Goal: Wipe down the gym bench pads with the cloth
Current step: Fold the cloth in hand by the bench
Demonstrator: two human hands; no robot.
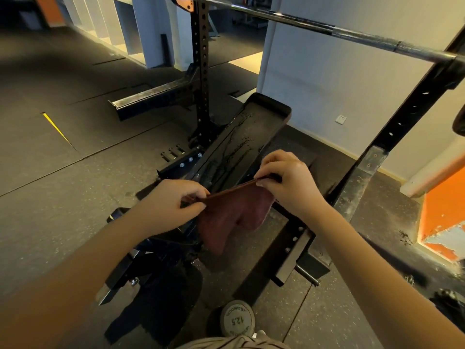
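Maroon cloth (234, 215) stretched between both grips — sagging below.

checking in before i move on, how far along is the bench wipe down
Done: nothing visibly wiped; liquid streaks sit on the bench pad. In hand: the left hand and right hand pinch the reddish cloth by its top edge, stretched above the bench's near end. Left: wiping the wet pad itself.

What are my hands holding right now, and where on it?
Both hold the reddish-brown cloth by its top edge: left hand pinches the left corner, right hand the right corner, the rest hanging.
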